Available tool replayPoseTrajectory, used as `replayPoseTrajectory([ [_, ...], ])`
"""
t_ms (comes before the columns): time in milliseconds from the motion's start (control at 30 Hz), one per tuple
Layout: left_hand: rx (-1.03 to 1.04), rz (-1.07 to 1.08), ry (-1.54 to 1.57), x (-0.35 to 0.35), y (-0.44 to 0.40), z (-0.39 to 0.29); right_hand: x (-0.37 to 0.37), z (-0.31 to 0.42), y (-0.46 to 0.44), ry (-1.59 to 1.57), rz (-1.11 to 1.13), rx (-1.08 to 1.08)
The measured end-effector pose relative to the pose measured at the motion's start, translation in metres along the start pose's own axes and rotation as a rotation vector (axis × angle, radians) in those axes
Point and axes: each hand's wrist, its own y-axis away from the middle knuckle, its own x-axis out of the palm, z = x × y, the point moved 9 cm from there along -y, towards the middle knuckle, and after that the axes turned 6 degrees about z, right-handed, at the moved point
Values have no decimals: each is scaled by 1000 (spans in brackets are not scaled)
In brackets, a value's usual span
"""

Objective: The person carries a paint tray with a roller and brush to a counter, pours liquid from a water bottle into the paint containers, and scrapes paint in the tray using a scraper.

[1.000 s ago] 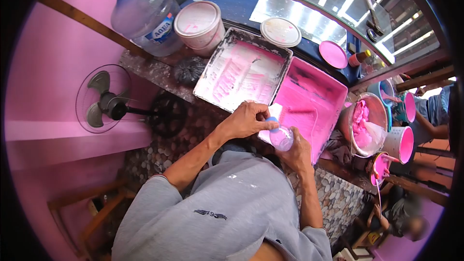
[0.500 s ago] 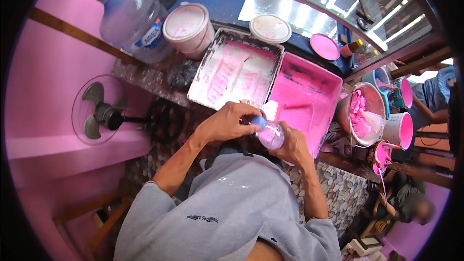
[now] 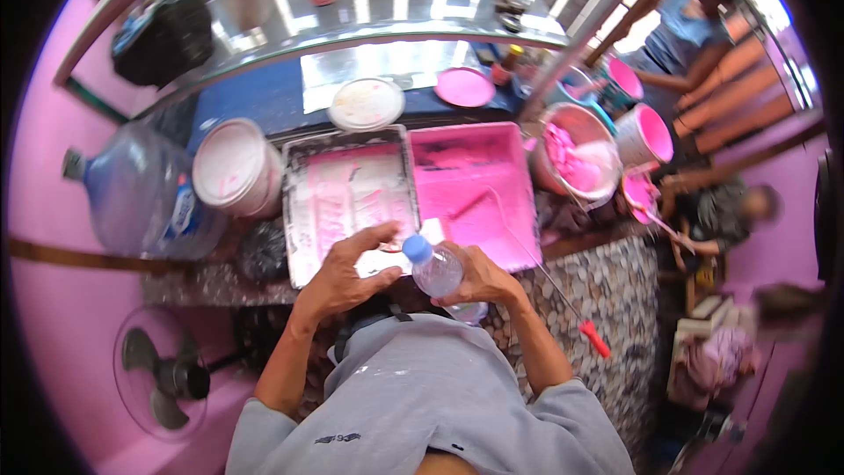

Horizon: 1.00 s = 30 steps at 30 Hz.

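Bottle (image 3: 440, 275) stays in right hand (image 3: 485, 277), left hand (image 3: 336, 280) now off cap (image 3: 417, 249).

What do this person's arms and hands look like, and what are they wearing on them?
The left hand and right hand are bare: I see no gloves. The grey shirt has short sleeves that leave the forearms bare. It has a small dark marking and some whitish specks.

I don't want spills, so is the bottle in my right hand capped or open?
Capped: a blue cap sits on the bottle; how tightly, I can't tell.
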Motion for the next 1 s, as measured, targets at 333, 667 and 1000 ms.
replayPoseTrajectory([
  [333,-209,-5,175,9,15,78,-104,-14,138,-99,-1005,80],
  [667,-244,-49,144,46,2,83,-212,-27,211,288,-1287,52],
  [1000,-377,-198,115,78,-7,64,-388,-47,160,292,-1621,-226],
])
